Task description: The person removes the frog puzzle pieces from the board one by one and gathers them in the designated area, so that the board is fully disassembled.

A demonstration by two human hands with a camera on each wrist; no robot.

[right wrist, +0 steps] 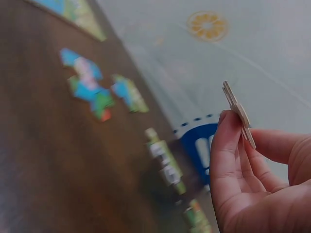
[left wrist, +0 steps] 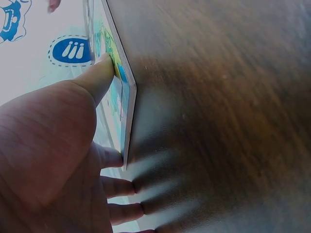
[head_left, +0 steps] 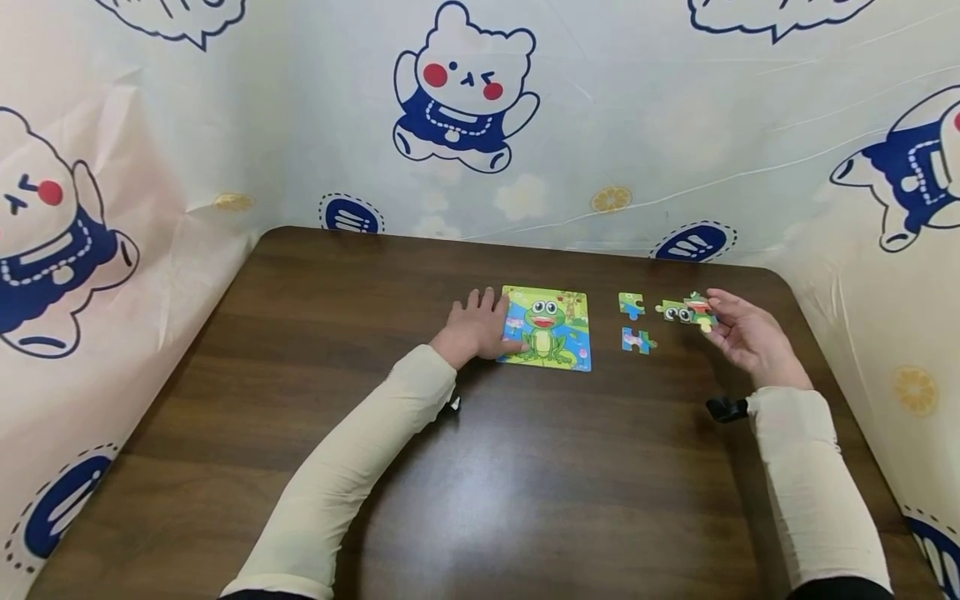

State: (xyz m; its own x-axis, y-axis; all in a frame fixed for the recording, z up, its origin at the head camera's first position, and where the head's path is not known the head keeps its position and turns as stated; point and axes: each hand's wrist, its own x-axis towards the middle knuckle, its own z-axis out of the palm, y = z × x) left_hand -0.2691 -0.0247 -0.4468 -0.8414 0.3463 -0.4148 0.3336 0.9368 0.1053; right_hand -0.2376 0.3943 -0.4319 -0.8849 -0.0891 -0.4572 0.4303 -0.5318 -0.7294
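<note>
- The frog board (head_left: 553, 329) is laid flat on the desk (head_left: 540, 483).
- Its left edge is met by the left hand (head_left: 474, 329), with fingers straight and spread and the thumb laid on the picture.
- A held piece (right wrist: 238, 115) is pinched, above the desk, between thumb and fingers of the right hand (head_left: 750, 337).
- Between board and right hand, an eyes piece (head_left: 678, 314), a pink-blue piece (head_left: 636, 340) and a green-blue piece (head_left: 632, 307) are spread.
</note>
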